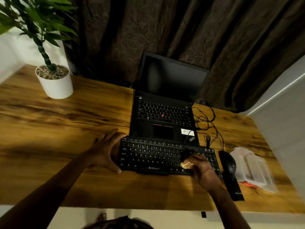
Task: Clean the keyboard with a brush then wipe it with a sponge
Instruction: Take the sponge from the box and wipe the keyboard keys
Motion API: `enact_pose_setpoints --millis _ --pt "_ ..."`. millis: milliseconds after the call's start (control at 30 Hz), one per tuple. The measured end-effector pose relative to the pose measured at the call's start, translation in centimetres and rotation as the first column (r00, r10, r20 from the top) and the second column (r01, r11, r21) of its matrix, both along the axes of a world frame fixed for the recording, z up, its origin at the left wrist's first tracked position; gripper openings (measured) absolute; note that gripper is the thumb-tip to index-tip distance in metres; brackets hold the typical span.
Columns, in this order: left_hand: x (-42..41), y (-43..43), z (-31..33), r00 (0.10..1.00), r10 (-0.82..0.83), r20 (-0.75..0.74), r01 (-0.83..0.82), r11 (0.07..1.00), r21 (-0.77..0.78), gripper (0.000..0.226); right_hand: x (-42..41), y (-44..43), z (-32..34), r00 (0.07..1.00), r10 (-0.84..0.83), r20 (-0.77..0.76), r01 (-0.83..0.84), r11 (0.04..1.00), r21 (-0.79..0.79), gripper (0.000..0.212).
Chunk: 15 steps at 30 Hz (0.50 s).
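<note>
Sponge [184,165]: soft, light; your right hand [202,169] pinched it.
Keyboard [153,154]: stiff, may slide; your left hand [107,151] braced its edge, fingers spread.

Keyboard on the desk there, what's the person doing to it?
A person is wiping the black keyboard. The right hand grips a small yellowish sponge and presses it on the keys towards the right end. The left hand rests against the keyboard's left end, fingers spread, seemingly steadying it. An open laptop with a dark screen sits just behind, and a mouse lies to the right.
</note>
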State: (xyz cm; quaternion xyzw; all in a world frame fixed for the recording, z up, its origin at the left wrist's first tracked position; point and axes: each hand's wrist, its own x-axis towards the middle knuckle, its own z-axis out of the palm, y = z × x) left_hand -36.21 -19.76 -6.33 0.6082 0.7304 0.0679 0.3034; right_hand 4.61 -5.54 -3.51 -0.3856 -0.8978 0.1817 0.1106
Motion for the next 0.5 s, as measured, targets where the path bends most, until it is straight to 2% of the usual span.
enact_pose_setpoints --millis 133,333,500 --pt "0.3 0.0 0.5 1.000 0.001 -0.011 0.000 1.000 0.011 0.147 0.5 -0.2 -0.2 0.998 -0.062 -0.019 0.062 0.998 0.003 0.038" --pt "0.3 0.0 0.6 1.000 0.001 0.013 -0.001 1.000 0.012 0.148 -2.1 -1.2 -1.0 0.994 0.061 -0.095 -0.062 0.998 -0.011 0.042" --pt "0.2 0.0 0.5 1.000 -0.005 0.014 0.005 1.000 0.013 0.149 1.3 0.1 -1.0 0.995 -0.055 -0.084 0.057 0.998 0.019 0.051"
